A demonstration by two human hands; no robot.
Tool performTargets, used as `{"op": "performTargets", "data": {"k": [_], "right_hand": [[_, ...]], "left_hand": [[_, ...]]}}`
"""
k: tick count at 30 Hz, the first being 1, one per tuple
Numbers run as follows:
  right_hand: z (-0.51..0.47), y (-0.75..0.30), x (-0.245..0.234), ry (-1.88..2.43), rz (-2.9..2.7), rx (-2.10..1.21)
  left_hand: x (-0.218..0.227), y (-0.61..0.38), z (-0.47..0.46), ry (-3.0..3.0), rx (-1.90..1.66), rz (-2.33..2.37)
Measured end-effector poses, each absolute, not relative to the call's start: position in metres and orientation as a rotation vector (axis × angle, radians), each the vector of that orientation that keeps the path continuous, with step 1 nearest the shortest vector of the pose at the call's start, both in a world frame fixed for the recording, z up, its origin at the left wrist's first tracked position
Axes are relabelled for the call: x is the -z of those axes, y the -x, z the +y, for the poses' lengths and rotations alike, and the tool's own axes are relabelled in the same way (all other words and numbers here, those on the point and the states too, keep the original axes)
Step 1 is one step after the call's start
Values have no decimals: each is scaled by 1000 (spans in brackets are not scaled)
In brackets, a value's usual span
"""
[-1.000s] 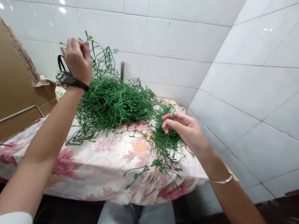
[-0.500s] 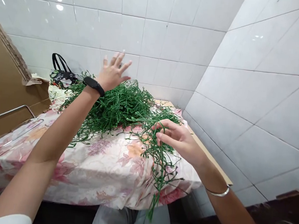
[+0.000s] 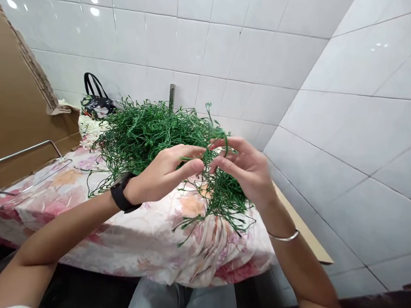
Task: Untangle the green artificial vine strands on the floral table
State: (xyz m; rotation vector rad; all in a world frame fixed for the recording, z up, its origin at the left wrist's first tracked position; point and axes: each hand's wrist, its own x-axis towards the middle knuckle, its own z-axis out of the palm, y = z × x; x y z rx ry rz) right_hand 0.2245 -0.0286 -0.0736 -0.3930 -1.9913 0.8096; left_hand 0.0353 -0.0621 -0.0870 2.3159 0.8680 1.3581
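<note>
Green plastic flower stems with branching tips (image 3: 216,131) are pinched in my right hand (image 3: 243,169), between thumb and fingers, upright in front of me. My left hand (image 3: 170,170) is just to its left, thumb and fingers stretched out and apart. A thin green strand shows in the gap between that thumb and forefinger; whether they touch it I cannot tell. Behind my left hand lies a big tangled pile of the same green stems (image 3: 147,125). More loose stems (image 3: 226,198) lie below my right hand on the flowered tablecloth (image 3: 141,248).
A cardboard box (image 3: 19,77) and a bent metal wire frame (image 3: 16,155) stand on the left. White flowers (image 3: 90,128) and a dark floral bag (image 3: 98,107) sit at the back left. A metal upright (image 3: 171,97) rises behind the pile. Tiled walls (image 3: 234,56) close off the back and right.
My left hand has come down from above the pile to beside my right hand. The right hand still pinches green stems, whose long ends no longer hang over the table edge.
</note>
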Motion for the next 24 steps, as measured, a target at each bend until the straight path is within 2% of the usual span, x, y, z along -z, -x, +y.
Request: {"op": "performTargets", "data": {"k": [5, 8, 16, 24], "right_hand": [[-28, -210, 91, 339, -2208, -223], [-27, -208, 100, 321, -2253, -92], [-27, -218, 96, 451, -2219, -195], [-18, -230, 89, 596, -1995, -441]], "left_hand": [[85, -35, -46, -1615, -1432, 497], [81, -34, -41, -1473, -1440, 453], [83, -38, -32, -1427, -1491, 488], [72, -25, -41, -1485, -1489, 530]]}}
